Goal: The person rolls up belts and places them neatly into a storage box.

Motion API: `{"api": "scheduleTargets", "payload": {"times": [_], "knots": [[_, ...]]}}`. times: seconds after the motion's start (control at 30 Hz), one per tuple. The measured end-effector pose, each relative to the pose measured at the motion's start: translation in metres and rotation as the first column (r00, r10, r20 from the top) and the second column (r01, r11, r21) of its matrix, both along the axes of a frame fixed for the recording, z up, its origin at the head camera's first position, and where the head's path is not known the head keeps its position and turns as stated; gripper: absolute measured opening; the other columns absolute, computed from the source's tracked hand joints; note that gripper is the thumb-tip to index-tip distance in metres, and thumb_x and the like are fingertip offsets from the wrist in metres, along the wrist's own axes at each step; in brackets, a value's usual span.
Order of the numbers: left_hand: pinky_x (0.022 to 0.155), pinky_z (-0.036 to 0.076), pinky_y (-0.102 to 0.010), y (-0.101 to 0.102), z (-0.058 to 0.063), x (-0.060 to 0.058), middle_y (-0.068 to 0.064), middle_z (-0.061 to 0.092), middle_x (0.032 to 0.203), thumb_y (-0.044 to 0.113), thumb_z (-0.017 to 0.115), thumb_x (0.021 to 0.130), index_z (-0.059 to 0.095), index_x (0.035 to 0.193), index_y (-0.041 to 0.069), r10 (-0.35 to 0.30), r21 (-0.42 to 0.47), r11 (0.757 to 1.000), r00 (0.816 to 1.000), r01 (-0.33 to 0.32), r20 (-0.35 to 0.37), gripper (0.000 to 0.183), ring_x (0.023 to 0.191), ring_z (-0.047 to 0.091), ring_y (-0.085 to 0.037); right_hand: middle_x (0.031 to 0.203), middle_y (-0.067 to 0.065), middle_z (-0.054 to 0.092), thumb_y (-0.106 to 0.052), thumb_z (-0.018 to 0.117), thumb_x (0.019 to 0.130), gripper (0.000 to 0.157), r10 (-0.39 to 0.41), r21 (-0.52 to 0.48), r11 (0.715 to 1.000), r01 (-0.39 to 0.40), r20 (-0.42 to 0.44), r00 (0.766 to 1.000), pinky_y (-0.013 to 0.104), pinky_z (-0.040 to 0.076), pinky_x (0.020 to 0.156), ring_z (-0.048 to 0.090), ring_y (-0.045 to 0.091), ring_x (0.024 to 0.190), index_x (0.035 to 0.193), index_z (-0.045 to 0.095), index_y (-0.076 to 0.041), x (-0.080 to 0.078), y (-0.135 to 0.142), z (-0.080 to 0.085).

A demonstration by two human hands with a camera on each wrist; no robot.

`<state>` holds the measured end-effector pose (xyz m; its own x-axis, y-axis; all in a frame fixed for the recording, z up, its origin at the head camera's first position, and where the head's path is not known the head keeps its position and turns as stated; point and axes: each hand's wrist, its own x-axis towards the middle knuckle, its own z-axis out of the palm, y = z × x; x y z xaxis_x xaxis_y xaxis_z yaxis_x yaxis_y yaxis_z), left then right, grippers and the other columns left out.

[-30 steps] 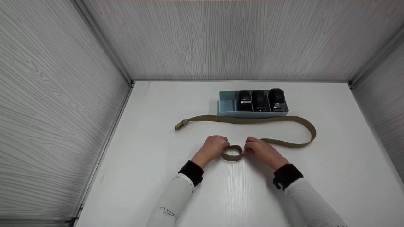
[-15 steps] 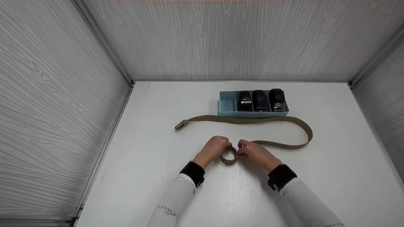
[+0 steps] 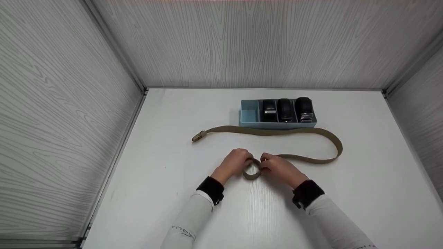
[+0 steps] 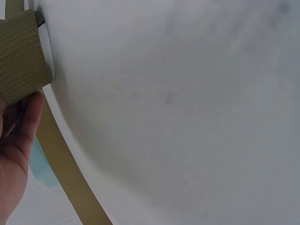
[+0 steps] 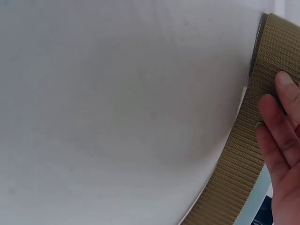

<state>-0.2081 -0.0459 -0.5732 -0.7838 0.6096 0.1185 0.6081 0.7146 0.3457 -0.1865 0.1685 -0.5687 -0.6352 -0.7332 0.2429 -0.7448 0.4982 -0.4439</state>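
Note:
An olive-brown webbing belt [image 3: 266, 132] lies on the white table, its near end wound into a small standing coil [image 3: 251, 176]. My left hand [image 3: 234, 162] holds the coil at its upper left; in the left wrist view the fingers grip the lower edge of the wound webbing [image 4: 23, 56]. On the coil's right side my right hand [image 3: 282, 169] pinches the strap where it joins the coil. The right wrist view shows the right fingertips [image 5: 268, 104] against the ribbed webbing [image 5: 225, 178]. A buckle [image 3: 198, 136] of similar colour ends the belt at the far left.
Behind the belt stands a light blue divided box [image 3: 277, 125]. Several black rolled items with shiny parts [image 3: 285, 109] fill its middle and right compartments. Grey wood-grain panels [image 3: 221, 45] wall the table at the back and sides.
My right hand has moved left toward my left hand, and the coil has become smaller and rounder. The belt's right-hand bend has slid slightly left. Buckle and box have stayed put.

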Motion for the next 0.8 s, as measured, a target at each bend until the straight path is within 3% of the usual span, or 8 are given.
{"api": "scheduleTargets", "payload": {"times": [0.17, 0.33, 0.53, 0.67, 0.8], "knots": [[0.071, 0.050, -0.033, 0.0008, 0.0030, 0.0049, -0.001, 0.069, 0.083, 0.014, 0.066, 0.092, 0.074, 0.089, 0.010, 0.098, -0.066, 0.993, 0.993, -0.094, 0.069, 0.009, 0.080, 0.065, -0.018, 0.090, 0.001, 0.058, -0.001, 0.072, 0.085, 0.009, -0.021, 0.015, 1.000, 0.022, -0.042, 0.999, 0.029, 0.049, 0.065, 0.057, 0.013, 0.077, 0.088, 0.074, -0.009, 0.0035, -0.0015, 0.0007], [0.072, 0.050, -0.034, 0.0020, 0.0022, 0.0072, -0.004, 0.067, 0.081, 0.007, 0.064, 0.091, 0.072, 0.085, 0.009, 0.072, -0.095, 0.993, 0.997, -0.069, 0.029, 0.010, 0.080, 0.064, -0.021, 0.088, 0.001, 0.065, 0.001, 0.076, 0.081, 0.012, -0.019, -0.021, 1.000, 0.018, -0.030, 0.999, 0.030, 0.052, 0.068, 0.063, 0.015, 0.080, 0.086, 0.075, -0.010, 0.0046, -0.0043, -0.0003], [0.071, 0.051, -0.032, 0.0031, 0.0013, 0.0075, -0.004, 0.067, 0.081, 0.004, 0.064, 0.091, 0.074, 0.091, 0.009, 0.031, -0.079, 0.996, 0.999, -0.031, 0.006, 0.011, 0.080, 0.065, -0.021, 0.085, 0.001, 0.069, 0.007, 0.074, 0.079, 0.017, 0.038, -0.093, 0.995, -0.041, -0.033, 0.999, 0.028, 0.053, 0.068, 0.066, 0.013, 0.080, 0.086, 0.077, -0.008, 0.0029, -0.0020, -0.0043], [0.072, 0.051, -0.033, 0.0025, 0.0000, 0.0075, -0.005, 0.066, 0.081, 0.003, 0.064, 0.091, 0.073, 0.092, 0.008, 0.017, -0.035, 0.999, 0.999, -0.016, 0.029, 0.011, 0.080, 0.064, -0.022, 0.085, 0.001, 0.068, 0.005, 0.073, 0.081, 0.014, 0.036, -0.093, 0.995, -0.039, -0.031, 0.999, 0.028, 0.052, 0.069, 0.065, 0.012, 0.081, 0.086, 0.076, -0.008, 0.0029, -0.0004, -0.0053], [0.075, 0.050, -0.035, -0.0011, 0.0000, 0.0078, -0.005, 0.068, 0.084, 0.008, 0.061, 0.094, 0.072, 0.096, 0.008, 0.032, 0.044, 0.998, 0.995, -0.036, 0.096, 0.011, 0.082, 0.064, -0.022, 0.088, 0.001, 0.066, 0.001, 0.075, 0.082, 0.011, -0.033, -0.054, 0.998, 0.031, -0.041, 0.999, 0.029, 0.052, 0.069, 0.064, 0.013, 0.081, 0.085, 0.075, -0.009, 0.0059, 0.0009, -0.0048]]}}
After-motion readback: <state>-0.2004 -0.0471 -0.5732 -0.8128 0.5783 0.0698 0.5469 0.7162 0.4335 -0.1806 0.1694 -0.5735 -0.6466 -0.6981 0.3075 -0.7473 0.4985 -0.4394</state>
